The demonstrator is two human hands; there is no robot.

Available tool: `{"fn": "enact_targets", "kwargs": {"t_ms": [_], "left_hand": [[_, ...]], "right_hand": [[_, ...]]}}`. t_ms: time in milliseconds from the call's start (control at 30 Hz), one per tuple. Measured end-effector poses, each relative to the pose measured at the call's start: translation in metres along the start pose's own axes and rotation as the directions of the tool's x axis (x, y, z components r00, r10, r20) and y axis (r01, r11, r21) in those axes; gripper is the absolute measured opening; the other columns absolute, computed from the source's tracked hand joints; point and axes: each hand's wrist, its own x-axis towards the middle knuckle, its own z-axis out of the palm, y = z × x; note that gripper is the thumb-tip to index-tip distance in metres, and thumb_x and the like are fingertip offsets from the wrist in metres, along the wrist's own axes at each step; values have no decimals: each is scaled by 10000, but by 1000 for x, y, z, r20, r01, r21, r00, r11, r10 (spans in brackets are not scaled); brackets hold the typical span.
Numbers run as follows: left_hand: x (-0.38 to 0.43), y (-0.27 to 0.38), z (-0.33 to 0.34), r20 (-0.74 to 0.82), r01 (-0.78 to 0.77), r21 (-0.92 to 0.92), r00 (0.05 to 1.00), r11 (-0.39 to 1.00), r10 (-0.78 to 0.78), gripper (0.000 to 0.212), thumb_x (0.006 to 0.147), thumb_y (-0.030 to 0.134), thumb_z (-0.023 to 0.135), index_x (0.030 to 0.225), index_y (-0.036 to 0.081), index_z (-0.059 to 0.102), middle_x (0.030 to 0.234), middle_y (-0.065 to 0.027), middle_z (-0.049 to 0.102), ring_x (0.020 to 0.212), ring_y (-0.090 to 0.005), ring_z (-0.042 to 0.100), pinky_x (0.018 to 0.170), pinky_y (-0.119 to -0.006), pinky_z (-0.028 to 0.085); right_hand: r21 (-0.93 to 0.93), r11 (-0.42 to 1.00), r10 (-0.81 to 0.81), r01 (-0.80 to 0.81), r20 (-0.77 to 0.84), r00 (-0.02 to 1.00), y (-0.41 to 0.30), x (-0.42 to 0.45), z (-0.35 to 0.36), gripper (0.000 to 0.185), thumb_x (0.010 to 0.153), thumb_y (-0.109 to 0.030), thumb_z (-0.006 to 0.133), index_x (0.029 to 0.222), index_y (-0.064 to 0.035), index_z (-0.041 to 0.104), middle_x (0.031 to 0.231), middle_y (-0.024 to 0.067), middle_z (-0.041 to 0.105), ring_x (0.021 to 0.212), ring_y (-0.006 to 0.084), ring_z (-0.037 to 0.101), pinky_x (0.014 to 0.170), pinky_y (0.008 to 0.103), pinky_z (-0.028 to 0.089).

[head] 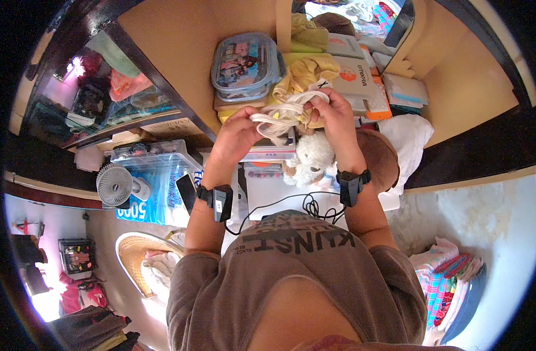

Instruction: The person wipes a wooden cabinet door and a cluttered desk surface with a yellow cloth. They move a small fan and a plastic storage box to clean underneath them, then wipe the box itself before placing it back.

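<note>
A bundle of white cord or narrow fabric strips [285, 114] is stretched between my two hands, with a small white tag bearing writing [323, 84] at its upper right. My left hand [240, 131] pinches the left loops. Fingers and thumb of my right hand [334, 114] close on the right end. Behind the bundle lies a yellow cloth [307, 72]. Just below it sits a white plush dog [312, 158]. Both wrists carry black strapped devices, and a black cable [312, 204] runs in loops between them.
A blue lidded box [244, 66] stands in the cabinet, with books or boxes [351, 79] to its right. At left are a small fan [114, 184], a clear plastic case [156, 154], a blue package [156, 197] and a phone [187, 191]. A brown hat-like item [377, 158] and white cloth [408, 140] lie right.
</note>
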Motion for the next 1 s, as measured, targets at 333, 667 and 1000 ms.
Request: {"fn": "enact_targets", "kwargs": {"t_ms": [333, 667, 1000], "left_hand": [[-4, -12, 19, 60, -225, 790, 954, 570, 293, 783, 863, 295, 729, 1487, 38, 332, 1459, -156, 448, 1371, -238, 394, 1136, -375, 283], [-3, -50, 18, -91, 28, 614, 995, 789, 36, 307, 1018, 237, 528, 1219, 6, 504, 926, -53, 620, 856, -136, 588, 755, -271, 486], [-5, -34, 51, -142, -171, 216, 969, 961, 205, 315, 1014, 201, 537, 1280, 32, 525, 1161, -58, 624, 1093, -150, 583, 965, -300, 456]], "right_hand": [[135, 990, 31, -38, 51, 998, -7, -13, 14, 203, 943, -134, 615, 1076, 19, 600, 926, 103, 691, 769, 135, 658, 661, 252, 520], [48, 999, 8, -6, -38, 999, -6, -15, 1, 245, 923, -138, 650, 1105, 19, 602, 970, 99, 690, 809, 152, 670, 692, 261, 524], [-544, 768, -292, 337, 170, 941, 10, -44, 4, 757, 807, -182, 778, 1444, -47, 393, 1509, 151, 377, 1367, 262, 393, 1091, 373, 347]]}}
